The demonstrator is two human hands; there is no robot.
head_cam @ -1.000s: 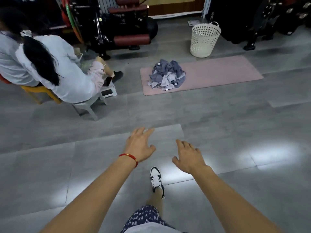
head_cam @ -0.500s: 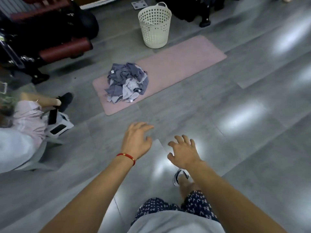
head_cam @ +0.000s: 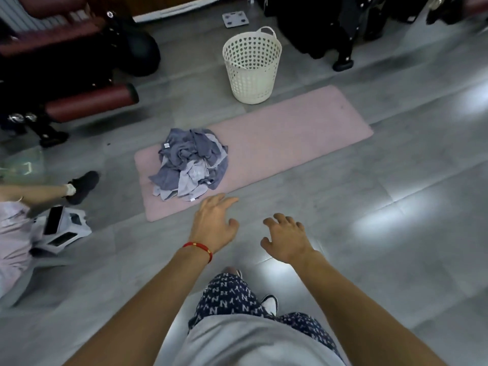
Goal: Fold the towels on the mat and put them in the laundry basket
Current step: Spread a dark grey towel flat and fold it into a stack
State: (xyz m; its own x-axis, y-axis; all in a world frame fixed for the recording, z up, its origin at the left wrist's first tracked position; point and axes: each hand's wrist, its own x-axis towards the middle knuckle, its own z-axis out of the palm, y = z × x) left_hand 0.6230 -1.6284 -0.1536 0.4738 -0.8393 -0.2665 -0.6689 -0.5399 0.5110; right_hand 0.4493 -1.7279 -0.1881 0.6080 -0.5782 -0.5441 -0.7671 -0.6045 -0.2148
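Observation:
A crumpled heap of grey-blue and pale towels [head_cam: 191,165] lies on the left end of a pink mat [head_cam: 290,130] on the grey floor. A cream perforated laundry basket [head_cam: 252,68] stands upright just beyond the mat's far edge. My left hand [head_cam: 215,223], with a red bracelet at the wrist, hovers in front of the mat's near edge with relaxed fingers and holds nothing. My right hand [head_cam: 286,237] is held out beside it over bare floor, fingers loosely curled and empty. Neither hand touches the towels.
A seated person's legs [head_cam: 39,194] and a small white stool [head_cam: 63,228] with a phone are at the left. Dark red padded gym equipment [head_cam: 79,101] stands at the back left, black equipment [head_cam: 343,30] at the back right. A bathroom scale [head_cam: 235,19] lies behind the basket.
I have walked closer: the mat, towels and basket now look larger and nearer. Both hands stay outstretched and empty, now almost at the mat's near edge.

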